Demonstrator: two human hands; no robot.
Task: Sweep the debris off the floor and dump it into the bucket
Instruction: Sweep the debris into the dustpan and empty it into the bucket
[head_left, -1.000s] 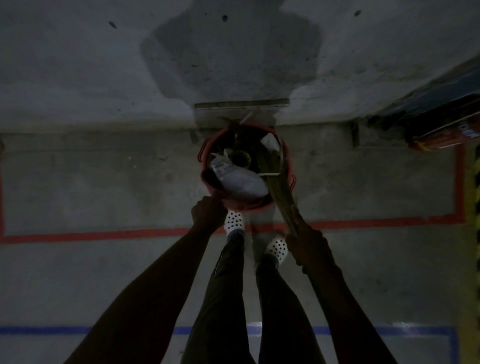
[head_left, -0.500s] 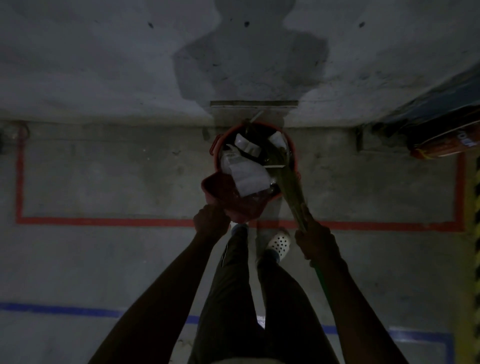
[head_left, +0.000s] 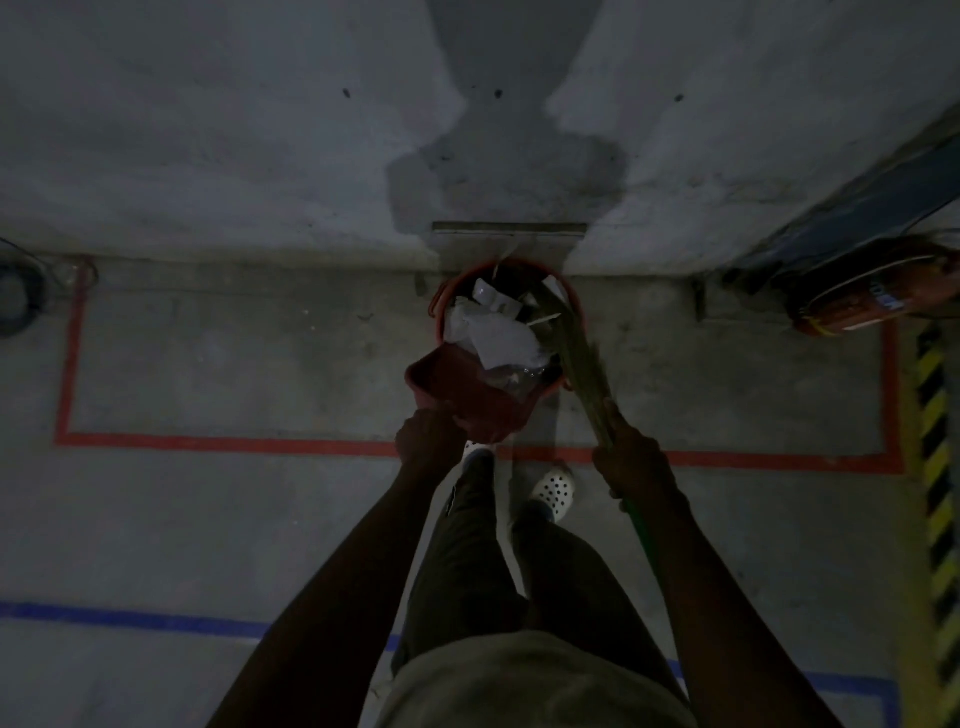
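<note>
A red bucket (head_left: 575, 301) stands on the floor against the wall, filled with white paper and plastic debris (head_left: 493, 332). My left hand (head_left: 428, 441) grips the handle of a red dustpan (head_left: 457, 384), whose front edge is tipped over the bucket's near rim. My right hand (head_left: 631, 465) grips a broom (head_left: 584, 364) low on its stick. The straw bristles reach into the bucket's right side. The green stick runs back under my right forearm.
The concrete wall rises right behind the bucket. Red tape (head_left: 234, 444) marks a rectangle on the floor, blue tape (head_left: 130, 618) lies nearer. A red cylinder (head_left: 872, 301) lies at the right by black-yellow hazard tape (head_left: 935, 441). My feet in white clogs (head_left: 553, 488) stand below the bucket.
The dustpan has lifted and tipped toward the bucket, and the debris has slid from it into the bucket. My view has moved back a little. The broom stays in the bucket's right side.
</note>
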